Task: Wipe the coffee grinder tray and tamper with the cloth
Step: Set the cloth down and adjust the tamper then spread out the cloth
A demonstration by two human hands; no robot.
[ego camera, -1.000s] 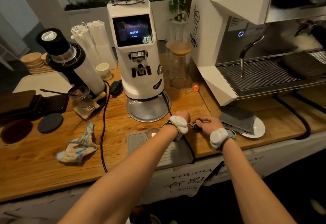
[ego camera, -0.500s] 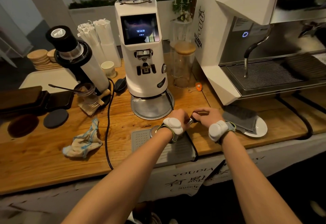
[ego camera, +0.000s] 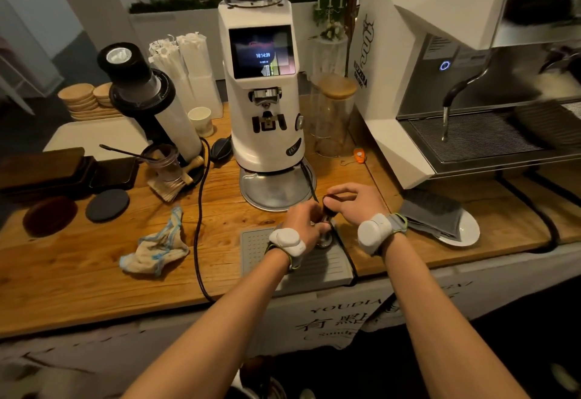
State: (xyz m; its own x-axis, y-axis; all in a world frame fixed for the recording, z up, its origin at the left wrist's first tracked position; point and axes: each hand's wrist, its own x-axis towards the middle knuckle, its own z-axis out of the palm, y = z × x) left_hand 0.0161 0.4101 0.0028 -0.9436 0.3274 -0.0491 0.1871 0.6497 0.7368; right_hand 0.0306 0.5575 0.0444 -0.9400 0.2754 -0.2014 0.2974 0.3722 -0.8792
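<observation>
The dark-handled tamper (ego camera: pixel 326 210) stands upright with its metal base on the far right corner of the grey tamping mat (ego camera: pixel 330 268). My left hand (ego camera: pixel 303 221) wraps its lower part and my right hand (ego camera: pixel 353 202) pinches its dark top. The cloth (ego camera: pixel 155 250), white with blue edging, lies crumpled on the wooden counter well to the left of both hands. The white coffee grinder (ego camera: pixel 264 106) stands just behind the hands, and its round metal tray (ego camera: pixel 270 191) sits at its foot, bare and untouched.
An espresso machine (ego camera: pixel 440 84) fills the right side. In front of it lies a white plate (ego camera: pixel 468 232) with a folded grey towel (ego camera: pixel 430 213). A black cable (ego camera: pixel 197 210) runs between cloth and mat. A glass jar (ego camera: pixel 330 115), a small black grinder (ego camera: pixel 135 84) and dark coasters (ego camera: pixel 107 205) stand further back.
Both hands have stayed together at the mat's far right corner. My right hand has risen onto the tamper's dark top, which now shows upright between the hands.
</observation>
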